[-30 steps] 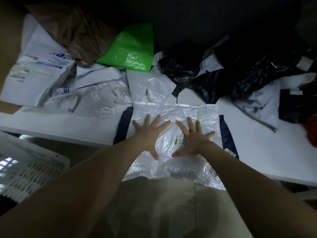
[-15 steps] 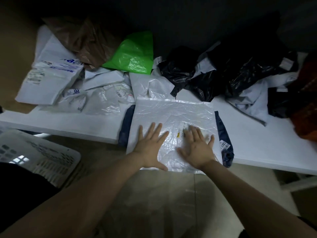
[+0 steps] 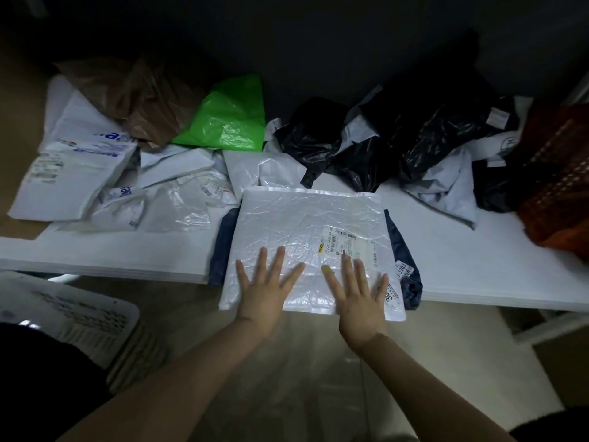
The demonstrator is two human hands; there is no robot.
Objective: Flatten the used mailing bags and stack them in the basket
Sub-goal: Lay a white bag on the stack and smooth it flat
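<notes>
Nearest, lower left below the table edge: white slotted plastic basket (image 3: 95, 317), inside too dim to make out. Just beyond, left hand (image 3: 264, 295) and right hand (image 3: 360, 301), fingers spread, pressed flat on the near edge of a crinkled white plastic mailing bag (image 3: 302, 218), closer to the body than a second ago. Under it a dark navy bag (image 3: 223, 247) on the white table (image 3: 478, 266); farther back, loose white bags (image 3: 79, 173), green bag (image 3: 229, 122), black bags (image 3: 350, 154).

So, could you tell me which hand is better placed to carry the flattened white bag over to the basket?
Probably the left hand: it lies flat on the white bag on the basket side, while the right hand is farther away.
</notes>
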